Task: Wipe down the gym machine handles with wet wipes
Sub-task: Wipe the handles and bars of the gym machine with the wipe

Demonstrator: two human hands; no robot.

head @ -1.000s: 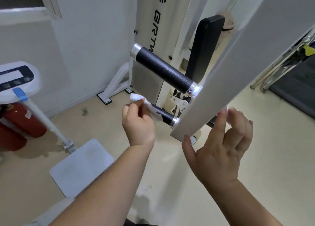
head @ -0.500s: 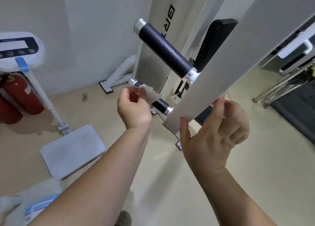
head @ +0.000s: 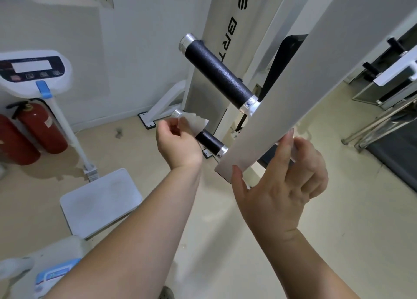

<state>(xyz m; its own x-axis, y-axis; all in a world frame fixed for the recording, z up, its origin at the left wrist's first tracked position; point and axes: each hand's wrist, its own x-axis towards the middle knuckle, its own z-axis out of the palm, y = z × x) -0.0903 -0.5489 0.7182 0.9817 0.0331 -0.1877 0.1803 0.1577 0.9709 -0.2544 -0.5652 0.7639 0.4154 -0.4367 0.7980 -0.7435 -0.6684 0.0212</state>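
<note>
I've got my left hand (head: 178, 143) on the lower handle (head: 211, 144), just left of centre frame, with the fingers curled and the wet wipe (head: 195, 121) pinched over its outer half. This looks like the wiping step on this grip. The black stretch beside the collar is bare, so I reckon the next move is to slide the wipe down and right along it, twisting as I go.

The handle's long axis runs diagonally. Its capped free end points to the upper left, and its collar meets the metal bar (head: 293, 95) at the lower right. The upper handle (head: 216, 73) lies parallel above, with no wipe on it.

My right hand (head: 282, 186) pinches the bar's lower end, thumb on the near edge and forefinger up the far edge, steadying it.
</note>
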